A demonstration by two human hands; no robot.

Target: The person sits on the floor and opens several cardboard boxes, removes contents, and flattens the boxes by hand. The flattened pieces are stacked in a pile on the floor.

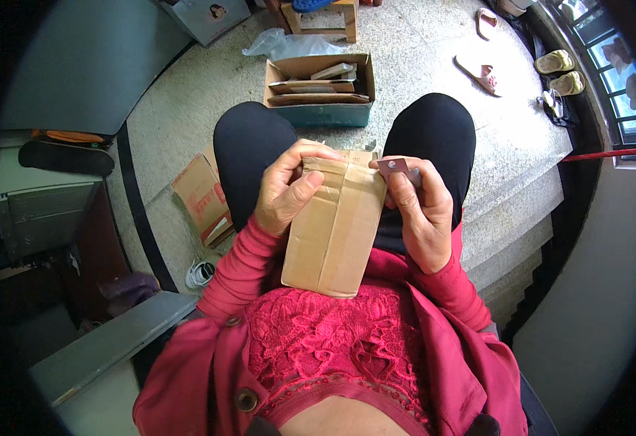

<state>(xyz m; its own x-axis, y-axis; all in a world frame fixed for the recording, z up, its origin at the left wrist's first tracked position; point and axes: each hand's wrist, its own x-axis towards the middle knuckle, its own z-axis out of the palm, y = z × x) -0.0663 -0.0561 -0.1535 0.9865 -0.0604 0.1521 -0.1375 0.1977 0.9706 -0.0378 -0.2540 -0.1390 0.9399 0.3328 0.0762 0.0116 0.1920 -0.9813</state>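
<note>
A small brown cardboard box (331, 234), closed with clear tape along its middle seam, leans against the front of my red top. My left hand (291, 188) grips its upper left corner, thumb on the near face and fingers behind the top edge. Between the thumb and fingers of my right hand (427, 210) is a small flat metal tool (392, 165), dark reddish with a rivet. The tool sits right by the box's upper right corner. Whether its edge touches the cardboard cannot be made out.
An open carton (326, 115) holding flat cardboard pieces stands on the floor beyond my knees. A flattened printed carton (203, 201) lies left of my leg. Stone steps (514, 223) descend at right, near pink slippers (481, 76). A wooden stool (350, 22) stands at the far side.
</note>
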